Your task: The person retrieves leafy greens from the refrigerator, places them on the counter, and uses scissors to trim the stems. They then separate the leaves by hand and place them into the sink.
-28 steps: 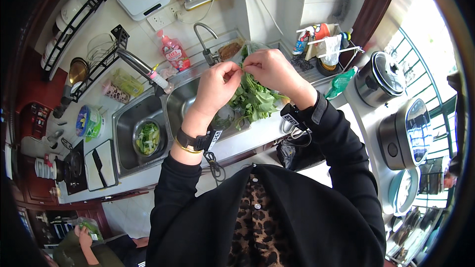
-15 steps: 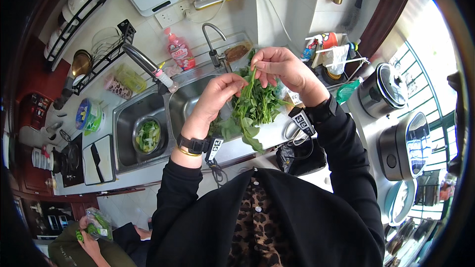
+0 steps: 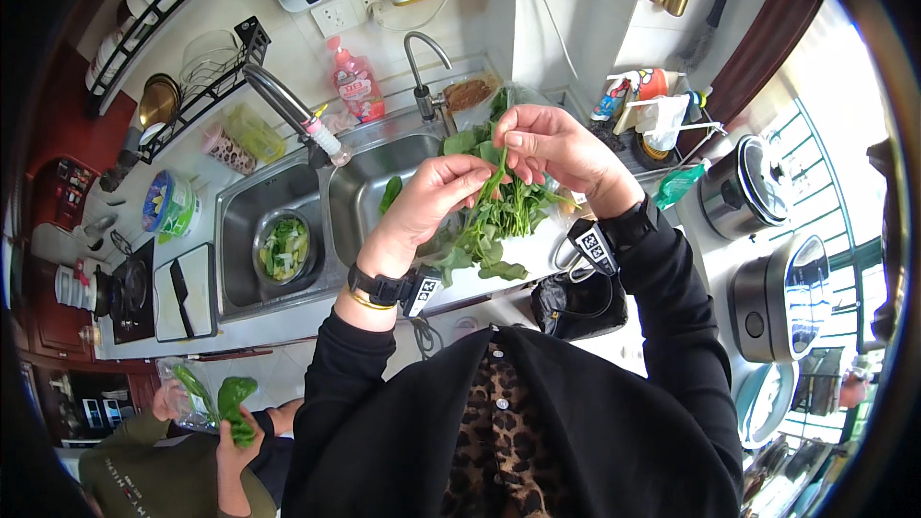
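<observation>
A green leafy stem (image 3: 502, 161) runs between my two hands over the counter beside the sink. My right hand (image 3: 561, 149) pinches it between thumb and fingers. My left hand (image 3: 432, 194), to the left and slightly lower, is closed with thumb and fingertips on the same stem. Just below and behind the hands lies a bunch of leafy greens (image 3: 518, 216), its stems and leaves spread on the counter; my hands hide part of it. A single green leaf (image 3: 391, 194) shows beside my left hand over the right basin; whether the hand touches it, I cannot tell.
Left of my hands is a double sink (image 3: 360, 158) with a bowl (image 3: 285, 247) of cut greens. A faucet (image 3: 288, 110) and a pink pump bottle (image 3: 354, 82) stand behind. A cutting board (image 3: 201, 302) bears a knife. At lower left, another person's hand (image 3: 235, 456) holds leaves.
The view has shifted slightly. The stem between my hands now hangs differently, and a leaf shows beside my left hand. The other person's hands have moved, with a large leaf now in one.
</observation>
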The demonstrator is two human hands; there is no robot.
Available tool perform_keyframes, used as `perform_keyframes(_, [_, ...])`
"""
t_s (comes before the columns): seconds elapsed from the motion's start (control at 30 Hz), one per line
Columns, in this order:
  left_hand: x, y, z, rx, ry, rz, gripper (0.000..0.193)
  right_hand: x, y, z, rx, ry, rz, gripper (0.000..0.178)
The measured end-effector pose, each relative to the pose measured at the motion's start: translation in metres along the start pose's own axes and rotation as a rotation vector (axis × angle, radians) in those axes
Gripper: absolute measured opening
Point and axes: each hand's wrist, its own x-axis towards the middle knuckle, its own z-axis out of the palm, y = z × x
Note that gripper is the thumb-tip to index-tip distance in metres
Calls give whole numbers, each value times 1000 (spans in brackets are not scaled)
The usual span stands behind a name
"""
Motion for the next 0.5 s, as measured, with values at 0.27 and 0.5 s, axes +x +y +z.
perform_keyframes(0.27, [-5, -15, 8, 768, 194, 491, 12, -9, 6, 5, -196, 226, 57, 12])
perform_keyframes(0.5, [-20, -27, 11, 857, 300, 751, 9, 3, 25, 5, -155, 184, 50, 8])
